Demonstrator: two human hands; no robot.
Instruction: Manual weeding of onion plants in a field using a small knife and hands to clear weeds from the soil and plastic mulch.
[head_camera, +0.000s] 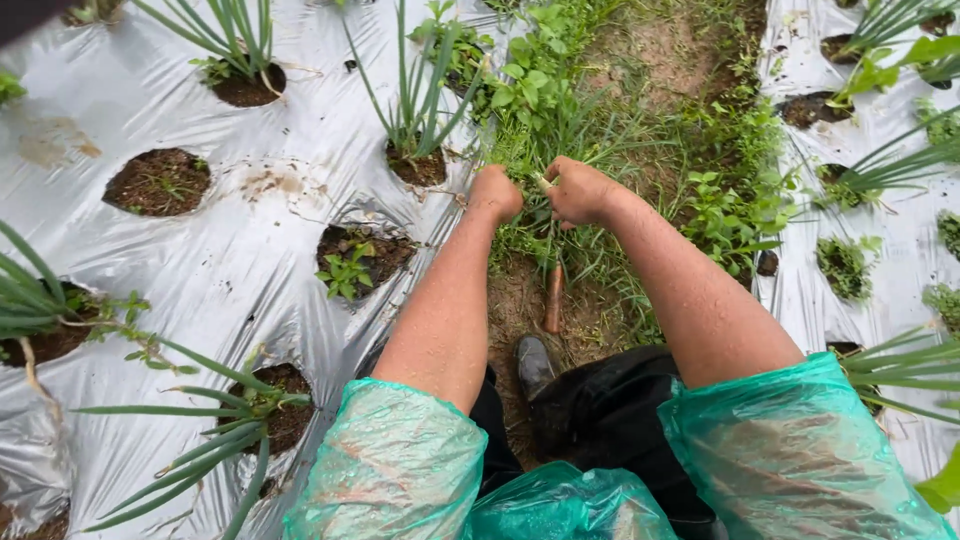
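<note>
Far left is all silver plastic mulch sheet (230, 290) stretched over the bed, wet and a bit muddy, with round planting holes cut in it. One hole (158, 181) is basically just dirt with tiny sprouts, another at top left has a green onion plant (228, 40) in it, and a floppy onion plant (225, 440) sprawls across the sheet at bottom left. A bit further right there's a hole with a small leafy weed (347, 272) growing out of it, and above that a tall onion plant (418, 110). Then comes the furrow between the two beds, packed with grass and weeds (560, 120), bare muddy soil below it, and what looks like a brownish tool handle (553, 297) lying on the ground near a dark boot (534, 365). Both arms stick out of see-through green raincoat sleeves (400, 465) and reach right into that weed clump. The left hand (495, 193) is balled into a fist at the edge of the grass, clenched around stems as far as I can tell. The right hand (580, 192) is just beside it, also closed tight, gripping a pale grass stalk. Right of the furrow, more leafy weeds (735, 215) crowd the path edge, then another strip of silver sheet (900, 230) with onion leaves poking in.
</note>
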